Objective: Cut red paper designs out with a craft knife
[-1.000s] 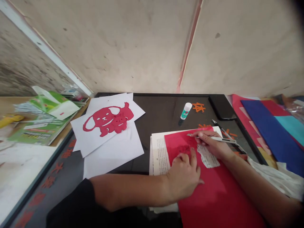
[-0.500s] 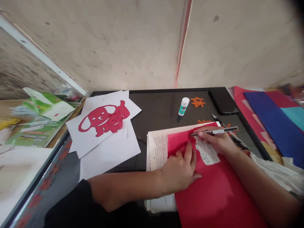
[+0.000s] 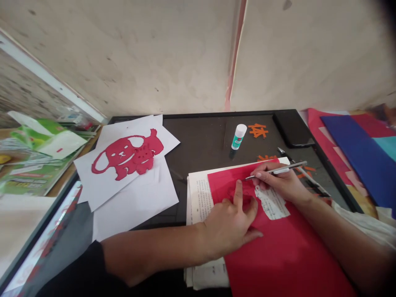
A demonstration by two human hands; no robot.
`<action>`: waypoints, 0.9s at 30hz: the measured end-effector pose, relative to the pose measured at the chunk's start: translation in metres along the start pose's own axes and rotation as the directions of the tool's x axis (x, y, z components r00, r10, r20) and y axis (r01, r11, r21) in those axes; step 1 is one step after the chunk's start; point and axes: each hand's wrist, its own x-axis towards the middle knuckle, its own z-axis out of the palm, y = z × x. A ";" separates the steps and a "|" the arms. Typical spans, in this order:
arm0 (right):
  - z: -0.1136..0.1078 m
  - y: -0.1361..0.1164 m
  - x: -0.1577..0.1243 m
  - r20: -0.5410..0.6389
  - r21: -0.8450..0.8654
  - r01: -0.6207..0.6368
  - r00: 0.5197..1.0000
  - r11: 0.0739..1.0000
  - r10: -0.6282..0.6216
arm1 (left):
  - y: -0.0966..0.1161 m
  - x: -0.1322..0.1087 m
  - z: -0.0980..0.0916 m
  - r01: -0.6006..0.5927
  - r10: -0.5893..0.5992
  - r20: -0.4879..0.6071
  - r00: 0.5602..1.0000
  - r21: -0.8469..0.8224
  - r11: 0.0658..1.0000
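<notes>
Slim silver-and-black craft knife (image 3: 278, 170) gripped pen-style in right hand (image 3: 283, 183), blade tip angled down-left, just above the red paper sheet (image 3: 287, 255). Sheet lies tilted across the open-page stack of printed paper (image 3: 200, 198), its lower end running off past the stack's edge. Left hand (image 3: 229, 233) spread flat on the sheet, index finger raised. Torn white paper scrap (image 3: 271, 202) sits on the sheet just below right hand.

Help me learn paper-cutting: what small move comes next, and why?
Probably press the craft knife into the red paper: the right hand holds its tip at the sheet, and the left hand lies spread nearby, steadying it.
</notes>
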 end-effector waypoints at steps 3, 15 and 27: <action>0.005 0.008 0.000 -0.089 -0.165 0.051 0.994 0.985 -0.066 | 0.000 0.000 0.001 -0.007 0.008 -0.024 1.000 0.002 1.000; 0.003 0.006 -0.002 -0.146 -0.316 0.102 0.977 0.943 -0.154 | -0.001 0.000 0.004 -0.018 0.017 -0.046 0.999 -0.013 1.000; -0.004 -0.001 0.000 0.021 -0.391 0.183 0.981 0.902 -0.190 | -0.004 0.002 -0.002 -0.025 0.025 0.014 1.000 -0.036 0.999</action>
